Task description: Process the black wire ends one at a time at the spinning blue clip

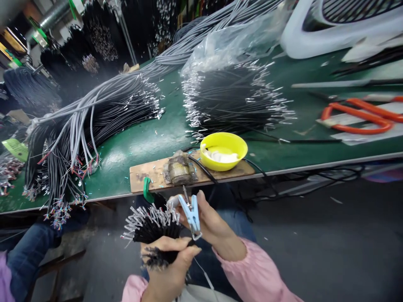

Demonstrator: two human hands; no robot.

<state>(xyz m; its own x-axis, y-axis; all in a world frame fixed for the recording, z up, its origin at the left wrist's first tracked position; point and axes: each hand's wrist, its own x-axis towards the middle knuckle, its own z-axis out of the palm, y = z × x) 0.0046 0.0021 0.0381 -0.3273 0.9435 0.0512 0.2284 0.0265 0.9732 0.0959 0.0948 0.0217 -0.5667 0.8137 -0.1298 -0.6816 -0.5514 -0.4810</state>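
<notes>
My left hand [168, 268] is closed around a bundle of short black wires [151, 226] with stripped silver tips that fan out to the left. My right hand [210, 224] pinches a light blue clip [191, 212] just right of the bundle, its jaws up near the wire tips. Both hands are below the front edge of the green table [147, 142]. Straight above them a small wooden board [147, 174] carries a grimy metal block [180, 170] and a yellow bowl [224, 150] with white stuff in it.
Big heaps of black wires [233, 98] and grey cables [85, 121] lie on the table, with a clear plastic bag [233, 37] behind. Orange-handled scissors [359, 115] rest at the right. Another person's jeans-clad leg [28, 247] shows at the lower left.
</notes>
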